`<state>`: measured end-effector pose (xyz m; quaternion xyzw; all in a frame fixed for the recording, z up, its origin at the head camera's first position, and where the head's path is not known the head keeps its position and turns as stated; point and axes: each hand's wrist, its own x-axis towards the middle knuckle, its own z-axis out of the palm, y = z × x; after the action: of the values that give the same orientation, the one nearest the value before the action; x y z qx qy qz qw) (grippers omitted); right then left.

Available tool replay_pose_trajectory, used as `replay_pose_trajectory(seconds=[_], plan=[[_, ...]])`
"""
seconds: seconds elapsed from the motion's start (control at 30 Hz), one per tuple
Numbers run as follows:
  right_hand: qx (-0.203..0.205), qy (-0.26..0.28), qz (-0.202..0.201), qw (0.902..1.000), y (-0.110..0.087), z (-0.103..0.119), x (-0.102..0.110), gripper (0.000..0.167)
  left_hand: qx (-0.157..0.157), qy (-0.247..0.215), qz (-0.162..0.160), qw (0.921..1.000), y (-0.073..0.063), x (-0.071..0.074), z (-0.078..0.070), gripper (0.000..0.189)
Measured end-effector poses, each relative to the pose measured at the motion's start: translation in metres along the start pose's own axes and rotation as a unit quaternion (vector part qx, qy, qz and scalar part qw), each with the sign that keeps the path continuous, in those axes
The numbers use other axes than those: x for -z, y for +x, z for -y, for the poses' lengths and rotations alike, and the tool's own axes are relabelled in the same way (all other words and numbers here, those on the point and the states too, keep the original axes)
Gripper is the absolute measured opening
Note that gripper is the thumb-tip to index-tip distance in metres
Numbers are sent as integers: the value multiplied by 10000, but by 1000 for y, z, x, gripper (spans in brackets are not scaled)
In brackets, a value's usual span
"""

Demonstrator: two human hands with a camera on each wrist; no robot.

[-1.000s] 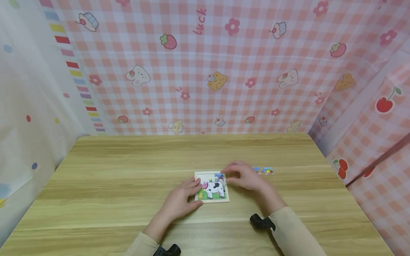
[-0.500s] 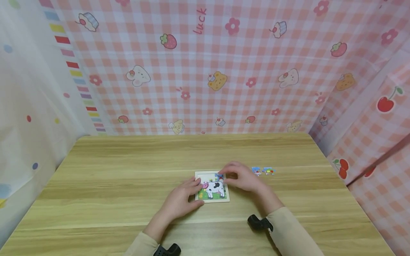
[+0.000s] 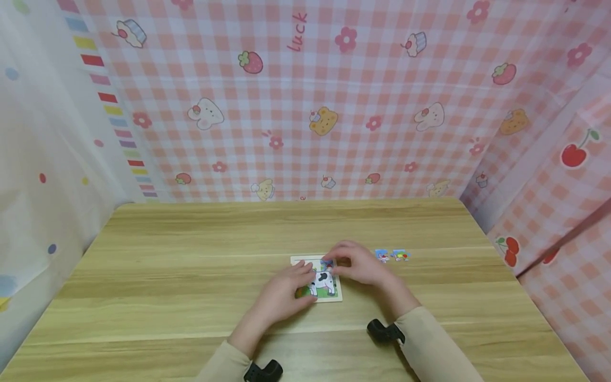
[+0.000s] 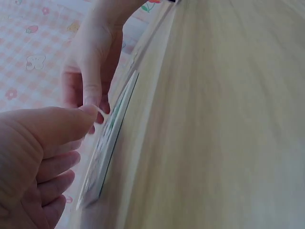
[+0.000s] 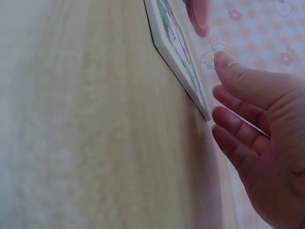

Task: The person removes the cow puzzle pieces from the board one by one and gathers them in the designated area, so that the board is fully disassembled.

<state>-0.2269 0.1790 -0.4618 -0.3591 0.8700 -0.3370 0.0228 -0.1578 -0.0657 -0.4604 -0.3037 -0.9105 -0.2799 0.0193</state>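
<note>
A small square jigsaw puzzle (image 3: 326, 284) with a cow picture lies in a pale wooden frame (image 3: 329, 300) on the table. Over its left part reaches my left hand (image 3: 284, 292), fingers covering the cow's head and the thumb by the lower edge. My right hand (image 3: 363, 263) is at the upper right corner, fingertips right by a blue and red puzzle piece (image 3: 327, 264). In the right wrist view a gap shows between thumb and fingers of the right hand (image 5: 271, 119). The left wrist view has the frame (image 4: 112, 143) edge-on beyond the left hand (image 4: 38, 148).
Two small groups of loose puzzle pieces, one blue (image 3: 382, 255) and one with yellow and red (image 3: 401, 255), lie right of the right hand. The wooden table (image 3: 191, 254) ends at a pink checked cloth (image 3: 286, 159) behind.
My left hand has shifted right, further over the puzzle, and now covers the cow's head. The right hand has edged slightly left at the corner, uncovering more of the loose pieces.
</note>
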Motion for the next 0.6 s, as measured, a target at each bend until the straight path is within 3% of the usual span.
replay_pose_trajectory(seconds=[0.3,0.6], plan=[[44,-96,109,9999,4,2,-1,26,34,181,207,9996,11,-7,-7,55],[46,-78,243,9997,7,4,0,24,196,413,372,9983,8,-13,-7,57]])
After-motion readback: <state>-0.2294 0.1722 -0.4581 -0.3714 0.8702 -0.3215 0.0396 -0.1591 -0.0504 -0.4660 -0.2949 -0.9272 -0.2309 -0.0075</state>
